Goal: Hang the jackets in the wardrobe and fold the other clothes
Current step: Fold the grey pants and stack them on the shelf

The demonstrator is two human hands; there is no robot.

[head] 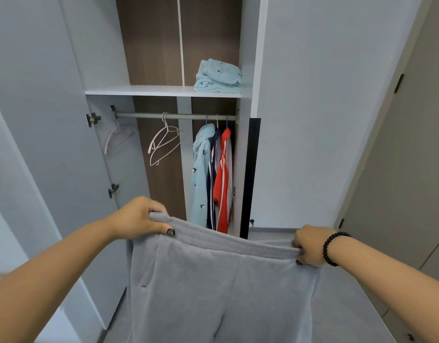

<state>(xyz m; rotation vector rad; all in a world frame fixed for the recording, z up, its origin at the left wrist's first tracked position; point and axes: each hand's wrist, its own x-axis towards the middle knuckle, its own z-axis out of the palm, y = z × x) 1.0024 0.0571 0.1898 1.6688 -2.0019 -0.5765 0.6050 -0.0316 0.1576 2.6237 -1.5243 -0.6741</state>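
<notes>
Folding looks to be the step in hand: grey fleece trousers (213,280) hang at six o'clock before the open wardrobe (164,91), the left hand (139,219) and right hand (309,246) each pinching a waistband corner. Next, I judge, bring the hands together, halving them leg on leg. Soft, thick, unwrinkled cloth.

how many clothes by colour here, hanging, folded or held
light blue: 2, hanging jacket and folded bundle
navy: 1, navy jacket
red: 1, red jacket
grey: 1, grey trousers, gripped by left hand and right hand
total: 5
</notes>
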